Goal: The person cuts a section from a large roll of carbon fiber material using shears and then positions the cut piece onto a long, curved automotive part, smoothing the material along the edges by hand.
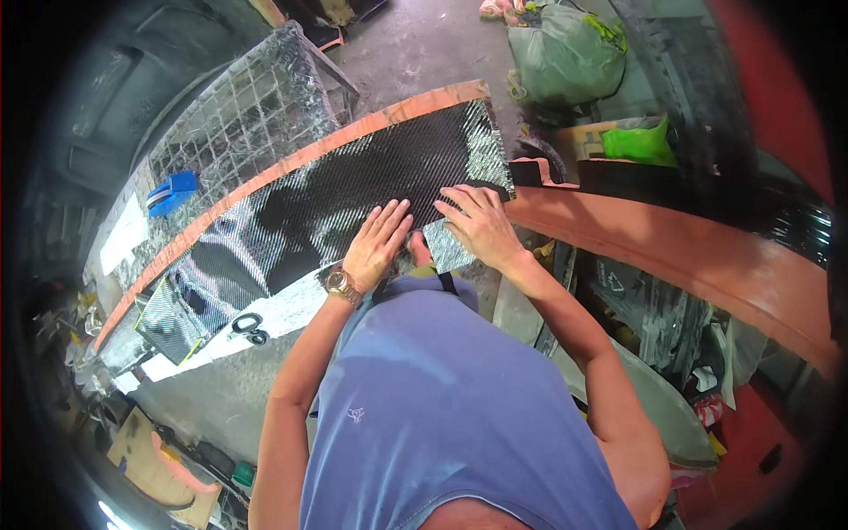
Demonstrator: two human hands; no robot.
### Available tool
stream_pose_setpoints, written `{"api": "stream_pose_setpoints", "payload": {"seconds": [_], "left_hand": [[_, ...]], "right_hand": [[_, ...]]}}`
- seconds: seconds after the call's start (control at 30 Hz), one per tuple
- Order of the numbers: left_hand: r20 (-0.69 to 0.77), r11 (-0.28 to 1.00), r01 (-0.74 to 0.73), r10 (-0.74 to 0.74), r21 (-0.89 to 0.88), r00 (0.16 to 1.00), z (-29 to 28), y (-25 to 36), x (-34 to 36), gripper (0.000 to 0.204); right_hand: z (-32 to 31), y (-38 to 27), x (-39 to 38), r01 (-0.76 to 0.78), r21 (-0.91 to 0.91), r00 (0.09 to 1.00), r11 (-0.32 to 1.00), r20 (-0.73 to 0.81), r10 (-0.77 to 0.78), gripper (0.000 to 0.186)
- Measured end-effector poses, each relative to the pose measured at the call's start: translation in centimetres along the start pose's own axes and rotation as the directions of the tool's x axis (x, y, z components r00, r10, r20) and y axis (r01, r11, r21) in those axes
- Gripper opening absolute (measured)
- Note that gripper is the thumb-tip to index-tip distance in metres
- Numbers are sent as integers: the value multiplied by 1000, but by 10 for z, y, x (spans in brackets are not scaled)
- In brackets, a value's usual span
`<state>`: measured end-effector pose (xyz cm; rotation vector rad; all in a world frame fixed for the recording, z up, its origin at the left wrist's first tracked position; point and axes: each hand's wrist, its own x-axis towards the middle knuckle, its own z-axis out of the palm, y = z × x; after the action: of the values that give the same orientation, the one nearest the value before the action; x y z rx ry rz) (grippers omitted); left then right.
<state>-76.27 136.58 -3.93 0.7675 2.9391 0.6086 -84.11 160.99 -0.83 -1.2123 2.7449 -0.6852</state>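
Note:
A sheet of black woven carbon fibre cloth (353, 168) lies along a long curved salmon-coloured mould (389, 113). My left hand (380, 246) rests flat on the cloth's near edge, fingers stretched out; a metal watch (339, 283) is on that wrist. To its right, my right hand (481, 223) touches the cloth near its right end, its fingers slightly bent and apart. Beneath the right hand a silvery flap (449, 250) hangs at the near edge. Black-handled scissors (249, 329) lie on a white sheet (287, 311) at the near left.
A smaller cloth piece with yellow edges (172, 322) lies at the mould's left end. Behind stands a dusty wire-grid table (252, 110) with a blue tool (172, 193) on it. Another salmon-coloured curved part (680, 256) extends right. A stuffed greenish bag (567, 57) sits at the back.

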Motion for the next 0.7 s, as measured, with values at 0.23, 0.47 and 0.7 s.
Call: {"api": "stream_pose_setpoints", "payload": {"seconds": [0.23,0.47,0.7], "left_hand": [[-6,987,11,-12,-163,1000,-9,-6,2,47],[-6,998,9,-10,-69,1000,-6,-11,-7,52],[102,1000,-12,14,-21,995,-23,-27,-18,75]], "right_hand": [[-2,-2,0,10,-31,999,999,31,-9,37],[0,-21,-4,-54,-25,999,998,7,54,38],[2,-42,-17,-199,49,979,979,-41,201,36]]}}
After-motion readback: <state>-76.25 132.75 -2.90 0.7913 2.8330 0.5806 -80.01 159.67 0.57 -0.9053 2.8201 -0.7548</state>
